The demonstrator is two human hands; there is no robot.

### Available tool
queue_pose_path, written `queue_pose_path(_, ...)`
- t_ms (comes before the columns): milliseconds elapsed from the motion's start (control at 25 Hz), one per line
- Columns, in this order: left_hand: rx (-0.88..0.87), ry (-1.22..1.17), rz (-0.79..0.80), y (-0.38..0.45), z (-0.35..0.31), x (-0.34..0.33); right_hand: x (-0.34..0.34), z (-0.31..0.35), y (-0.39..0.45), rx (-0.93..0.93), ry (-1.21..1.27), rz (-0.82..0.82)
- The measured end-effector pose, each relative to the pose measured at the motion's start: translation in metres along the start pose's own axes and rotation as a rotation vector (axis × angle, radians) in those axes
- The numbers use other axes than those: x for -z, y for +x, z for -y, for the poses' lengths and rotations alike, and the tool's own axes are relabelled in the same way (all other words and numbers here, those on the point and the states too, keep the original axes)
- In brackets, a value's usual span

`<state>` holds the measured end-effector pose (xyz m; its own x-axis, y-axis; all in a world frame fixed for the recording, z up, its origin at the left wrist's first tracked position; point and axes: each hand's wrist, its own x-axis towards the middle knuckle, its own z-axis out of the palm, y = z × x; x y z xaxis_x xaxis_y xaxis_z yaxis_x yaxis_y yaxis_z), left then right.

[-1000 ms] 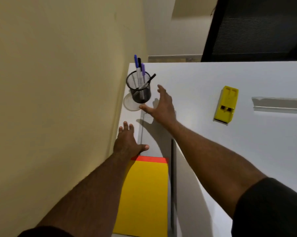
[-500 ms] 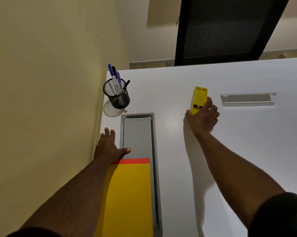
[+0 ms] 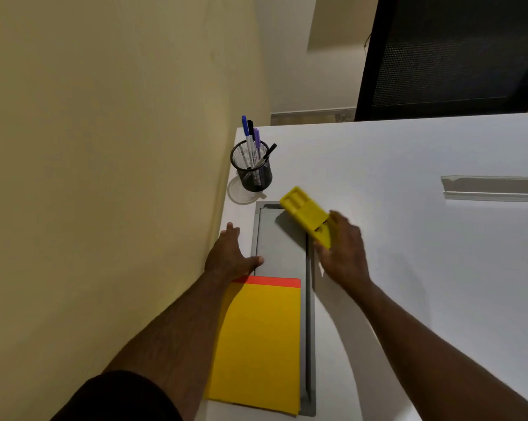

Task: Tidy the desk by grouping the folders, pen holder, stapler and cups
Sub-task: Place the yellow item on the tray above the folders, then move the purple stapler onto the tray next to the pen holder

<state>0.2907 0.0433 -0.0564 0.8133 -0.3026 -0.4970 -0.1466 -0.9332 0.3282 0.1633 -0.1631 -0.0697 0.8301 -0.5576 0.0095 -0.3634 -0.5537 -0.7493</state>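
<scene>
My right hand [image 3: 343,253] grips the near end of a yellow stapler [image 3: 305,212], held tilted just above the grey panel [image 3: 282,250] set in the white desk [image 3: 408,238]. My left hand [image 3: 229,256] lies flat, fingers apart, on the desk at the far edge of a yellow folder [image 3: 259,344], which lies over an orange one [image 3: 268,281] showing as a strip. A black mesh pen holder [image 3: 253,168] with several pens stands in the desk's far left corner. A clear round lid or cup [image 3: 241,192] sits on the desk beside it.
A yellow wall [image 3: 104,177] runs along the desk's left edge. A clear plastic rail [image 3: 493,188] lies on the desk at the right. A black mesh chair back [image 3: 451,53] stands behind the far edge.
My right hand took hold of the stapler on the right of the desk and carried it left, over the grey panel near the pen holder. The left hand stayed put.
</scene>
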Motion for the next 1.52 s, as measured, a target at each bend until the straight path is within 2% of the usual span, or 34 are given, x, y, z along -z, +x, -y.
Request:
queue_pose_path(80, 0.054, -0.058, -0.072, -0.007, 0.002, 0.007, -0.011, 0.008, -0.011, 0.133, 0.005, 0.225)
queue_pose_path(160, 0.147, -0.03, -0.125, -0.016, 0.004, 0.011, -0.024, 0.016, -0.015, 0.17, 0.012, 0.377)
queue_pose_path(320, 0.262, -0.007, -0.073, -0.035, 0.012, 0.007, -0.046, 0.029, -0.006, 0.192, -0.041, 0.468)
queue_pose_path(480, 0.231, -0.073, -0.025, -0.043, 0.023, -0.001, -0.053, 0.036, 0.004, 0.248, -0.116, 0.525)
queue_pose_path(600, 0.202, -0.052, -0.068, -0.052, 0.019, -0.005, -0.046, 0.025, -0.002, 0.223, -0.137, 0.41)
queue_pose_path(680, 0.118, 0.103, -0.225, -0.065, 0.01, -0.01, -0.033, 0.006, -0.015, 0.168, -0.113, 0.236)
queue_pose_path(760, -0.08, 0.291, -0.353, -0.075, -0.003, -0.019, -0.014, -0.021, -0.034, 0.117, -0.121, 0.05)
queue_pose_path(840, -0.306, 0.363, -0.37, -0.081, -0.021, -0.034, 0.012, -0.05, -0.056, 0.06, -0.187, -0.095)
queue_pose_path(960, -0.571, 0.35, -0.237, -0.089, -0.058, -0.062, 0.052, -0.092, -0.084, -0.078, -0.256, -0.18)
queue_pose_path(1040, -0.639, 0.363, -0.076, -0.098, -0.083, -0.083, 0.077, -0.117, -0.097, -0.124, -0.321, -0.176)
queue_pose_path(1120, -0.641, 0.389, 0.072, -0.102, -0.101, -0.103, 0.106, -0.138, -0.104, -0.179, -0.377, -0.173)
queue_pose_path(1200, -0.637, 0.432, 0.144, -0.101, -0.117, -0.118, 0.136, -0.158, -0.107, -0.259, -0.401, -0.211)
queue_pose_path(1400, -0.603, 0.506, 0.209, -0.091, -0.127, -0.141, 0.224, -0.207, -0.1, -0.447, -0.53, -0.345)
queue_pose_path(1520, -0.583, 0.487, 0.238, -0.09, -0.127, -0.142, 0.283, -0.242, -0.09, -0.517, -0.709, -0.337)
